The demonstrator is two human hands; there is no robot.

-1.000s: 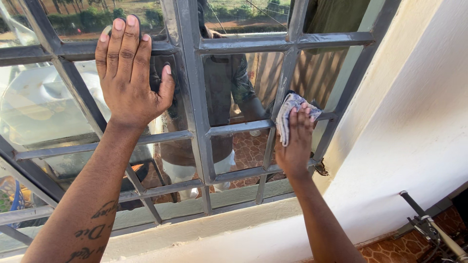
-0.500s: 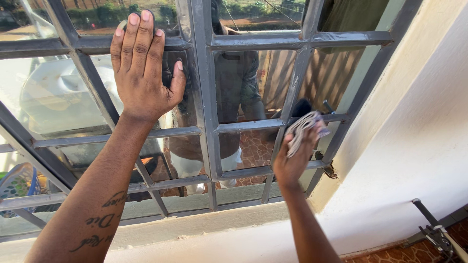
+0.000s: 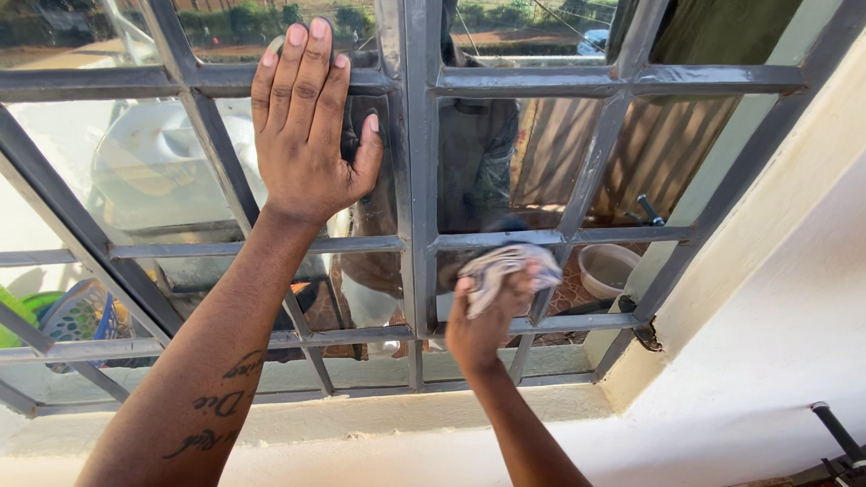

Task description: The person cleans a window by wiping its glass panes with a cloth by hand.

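Grey metal-barred window (image 3: 410, 180) fills frame, pale wall at right. Our left hand (image 3: 307, 135), upper centre-left, lies flat and open on glass. Our right hand (image 3: 487, 311), lower centre, grips crumpled cloth (image 3: 505, 266) against pane.

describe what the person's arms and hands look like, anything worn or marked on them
Both arms are bare to the frame's edge: no sleeves, gloves, watch or rings show. The left hand has short, unpainted nails. The left forearm carries dark script tattoo lettering near the lower edge of the view. The right hand and its slimmer-looking forearm show no markings.
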